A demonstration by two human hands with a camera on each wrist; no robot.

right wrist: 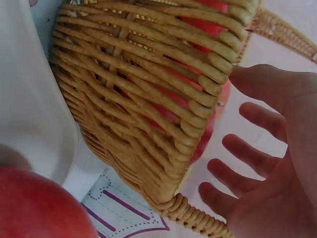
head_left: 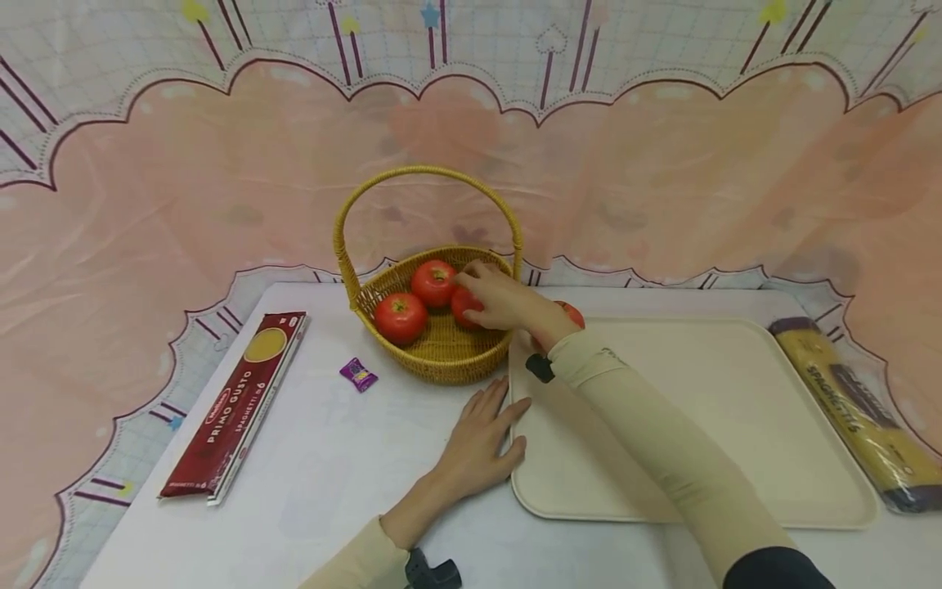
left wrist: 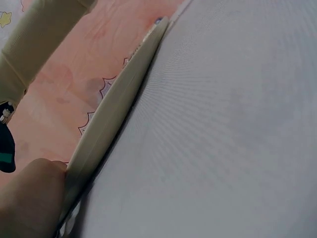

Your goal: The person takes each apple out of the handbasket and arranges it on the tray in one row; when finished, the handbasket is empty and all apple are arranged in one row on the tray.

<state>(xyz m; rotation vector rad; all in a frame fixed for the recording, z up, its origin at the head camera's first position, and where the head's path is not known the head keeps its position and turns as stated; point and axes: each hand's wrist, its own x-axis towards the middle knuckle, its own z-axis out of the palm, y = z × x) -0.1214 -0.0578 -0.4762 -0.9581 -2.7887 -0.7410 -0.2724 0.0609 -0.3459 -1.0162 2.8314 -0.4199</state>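
My right hand reaches into a yellow wicker basket, its fingers over the rightmost tomato. In the right wrist view the fingers are spread apart beyond the rim, and the thumb lies right at it. Two more tomatoes sit in the basket. Another tomato shows at the far left corner of the beige tray, partly hidden behind my right wrist. With fingers spread, my left hand rests at the tray's left edge, touching its rim.
At the left lies a dark red spaghetti pack. A small purple wrapped candy is on the white table before the basket. Beyond the tray's right edge lies a yellow spaghetti bag. The basket's tall handle arches above it.
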